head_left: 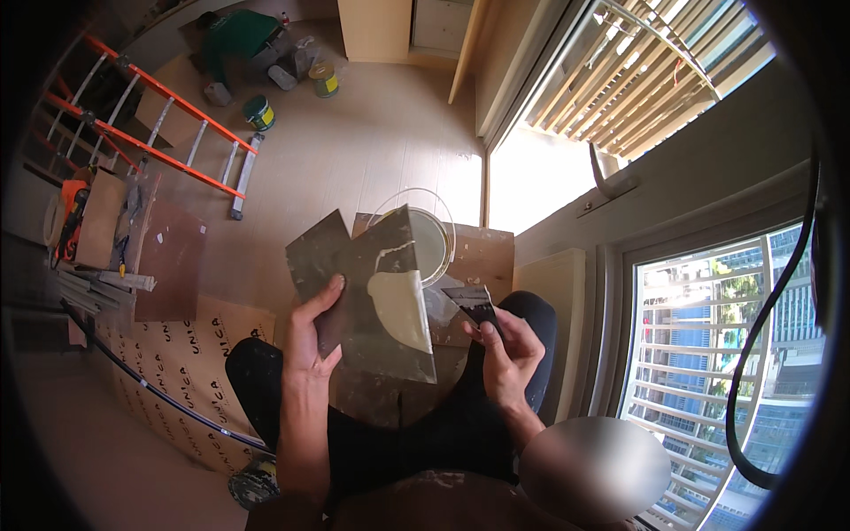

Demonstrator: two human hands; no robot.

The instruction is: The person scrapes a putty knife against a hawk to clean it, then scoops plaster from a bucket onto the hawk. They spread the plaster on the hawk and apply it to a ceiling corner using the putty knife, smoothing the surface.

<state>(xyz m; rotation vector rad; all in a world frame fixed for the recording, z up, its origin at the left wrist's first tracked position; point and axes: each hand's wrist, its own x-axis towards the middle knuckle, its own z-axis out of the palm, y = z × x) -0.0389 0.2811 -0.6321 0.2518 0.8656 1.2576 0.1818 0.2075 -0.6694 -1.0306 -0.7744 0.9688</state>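
Observation:
My left hand point(312, 329) grips a large flat metal plate point(376, 292) with a heap of pale putty point(400, 308) on it, held tilted in front of me. My right hand point(506, 347) is shut on a small putty knife point(474, 303), whose blade sits just right of the plate's edge. Behind the plate stands a round bucket point(434, 239) of pale paste, partly hidden by the plate. My dark-clad knees frame the scene from below.
An orange ladder point(150, 115) lies on the floor at upper left, with paint cans point(258, 112) and a crouching person in green point(237, 42) beyond. Boards and cardboard point(173, 257) lie at left, a black cable point(159, 389) crosses them. A barred window point(708, 354) fills the right.

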